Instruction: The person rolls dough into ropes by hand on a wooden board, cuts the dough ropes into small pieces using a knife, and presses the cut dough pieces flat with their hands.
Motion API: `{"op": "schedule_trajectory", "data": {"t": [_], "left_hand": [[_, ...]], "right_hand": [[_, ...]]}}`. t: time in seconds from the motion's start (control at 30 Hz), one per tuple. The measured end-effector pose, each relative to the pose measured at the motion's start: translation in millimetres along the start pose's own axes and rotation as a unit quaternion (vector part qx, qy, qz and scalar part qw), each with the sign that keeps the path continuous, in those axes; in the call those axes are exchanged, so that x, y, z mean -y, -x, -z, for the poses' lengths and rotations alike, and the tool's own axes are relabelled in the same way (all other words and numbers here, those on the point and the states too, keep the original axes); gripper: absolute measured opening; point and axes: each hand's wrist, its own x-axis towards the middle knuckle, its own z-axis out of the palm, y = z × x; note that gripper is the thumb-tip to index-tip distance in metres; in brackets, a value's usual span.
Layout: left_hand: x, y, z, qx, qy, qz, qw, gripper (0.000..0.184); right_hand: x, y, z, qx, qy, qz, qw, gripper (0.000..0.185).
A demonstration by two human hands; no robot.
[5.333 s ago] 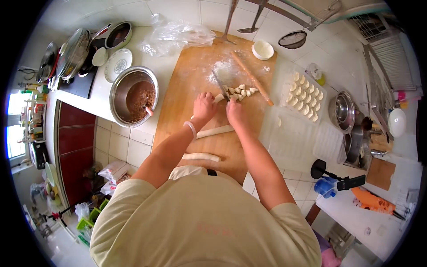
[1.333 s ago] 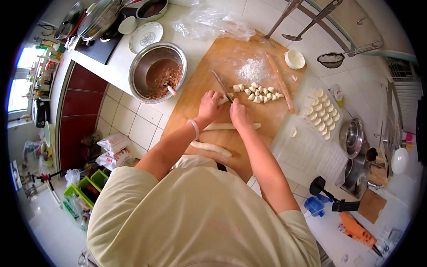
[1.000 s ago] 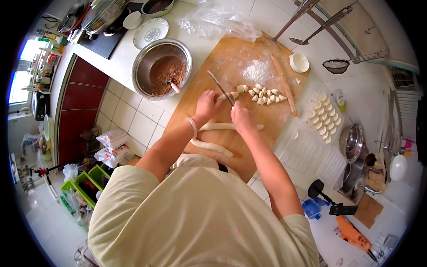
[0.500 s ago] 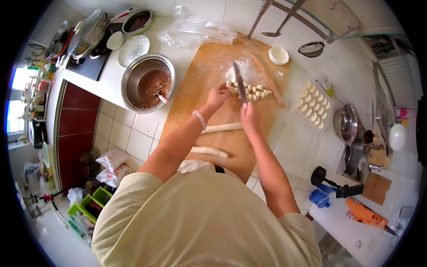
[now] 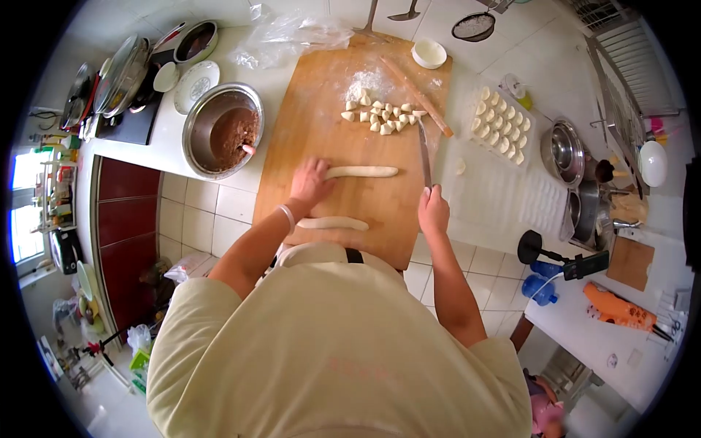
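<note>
Head cam: R hand is clamped on the knife handle, just past the board's R edge; blade points away from the body, running just inside that edge, tip nr the dough pcs. L hand is at the L end of the upper dough rope, approx mid-board; can't tell if fingers pinch it or just rest. Lower dough rope lies nr the board's close edge. Wide band of board betw. upper rope & pcs gives room. Rolling pin slants by the R edge; steel bowl sits L, off the board.
</note>
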Motion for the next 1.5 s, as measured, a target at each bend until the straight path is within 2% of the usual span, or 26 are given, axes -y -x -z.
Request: {"op": "schedule_trajectory", "data": {"t": [0.07, 0.13, 0.2, 0.27, 0.4, 0.47, 0.5, 0.57, 0.7, 0.77, 0.8, 0.87, 0.93, 1.0, 1.07, 1.2, 1.33, 1.4, 1.5], "left_hand": [[6.1, 9.8, 10.7, -0.016, -0.057, 0.013, 0.998, 0.039], [0.6, 28.6, 17.9, -0.063, -0.058, -0.087, 0.992, 0.042], [-15.6, 54.0, 13.8, 0.055, 0.038, -0.185, 0.980, 0.050], [-17.2, 65.7, 1.4, 0.211, 0.013, -0.204, 0.956, 0.052], [-2.7, 71.9, 11.4, 0.265, 0.027, -0.215, 0.940, 0.054], [-7.4, 52.0, 30.5, 0.300, 0.060, -0.217, 0.927, 0.054], [-20.4, 36.2, 28.9, 0.274, 0.046, -0.172, 0.945, 0.054], [-55.6, -2.9, 28.5, 0.125, 0.036, -0.217, 0.968, 0.051], [-65.2, -50.0, -37.1, 0.059, 0.006, -0.255, 0.965, 0.041], [-56.5, -59.1, -46.9, 0.068, -0.010, -0.128, 0.989, 0.035], [-53.9, -58.0, -48.5, 0.072, -0.013, -0.129, 0.989, 0.035], [-48.3, -63.7, -49.9, -0.032, 0.018, -0.021, 0.999, 0.030], [-49.8, -59.8, -41.3, -0.040, -0.002, -0.015, 0.999, 0.030], [-49.9, -60.4, -38.3, -0.047, -0.020, -0.010, 0.999, 0.030], [-48.2, -60.7, -41.7, -0.036, 0.006, 0.023, 0.999, 0.032], [-47.2, -60.0, -42.8, -0.063, 0.027, 0.000, 0.998, 0.031], [-45.6, -61.2, -45.1, -0.052, 0.035, 0.004, 0.998, 0.032], [-45.4, -61.3, -45.2, -0.039, 0.031, 0.017, 0.999, 0.032], [-47.1, -61.0, -39.9, -0.040, 0.040, 0.012, 0.998, 0.033]], "right_hand": [[-6.5, 17.6, -7.2, -0.020, 0.001, 0.007, 1.000, 0.029], [-15.3, 33.2, -15.6, -0.041, 0.003, 0.013, 0.999, 0.030], [-24.0, 45.2, -25.7, -0.085, -0.009, 0.052, 0.995, 0.034], [-23.1, 51.6, -30.2, -0.073, -0.021, 0.042, 0.996, 0.034], [-11.6, 50.3, -21.9, -0.029, -0.054, -0.028, 0.998, 0.034], [-10.9, 47.7, -24.1, -0.031, -0.063, -0.029, 0.997, 0.033], [-9.5, 46.1, -25.2, -0.032, -0.074, -0.024, 0.996, 0.033], [-3.8, 47.2, -25.5, -0.048, -0.081, -0.020, 0.995, 0.033], [5.9, 49.0, -21.9, -0.060, -0.088, -0.011, 0.994, 0.032], [7.6, 47.3, -21.1, -0.065, -0.097, 0.001, 0.993, 0.032], [10.7, 48.0, -22.5, -0.064, -0.107, 0.016, 0.992, 0.032], [19.0, 42.8, -23.9, -0.047, -0.094, 0.031, 0.994, 0.030], [25.8, 33.1, -25.9, -0.033, -0.080, 0.047, 0.995, 0.029], [36.4, 20.2, -29.1, 0.037, -0.025, 0.081, 0.996, 0.029], [44.5, 13.9, -29.6, 0.049, -0.016, 0.096, 0.994, 0.029], [54.2, 6.7, -25.3, 0.048, 0.012, 0.127, 0.991, 0.028], [60.6, -1.7, -10.6, 0.080, 0.027, 0.119, 0.989, 0.028], [63.5, -4.9, -7.7, 0.131, 0.075, 0.111, 0.982, 0.027], [67.1, -9.6, -12.1, 0.136, 0.069, 0.091, 0.984, 0.024]]}}
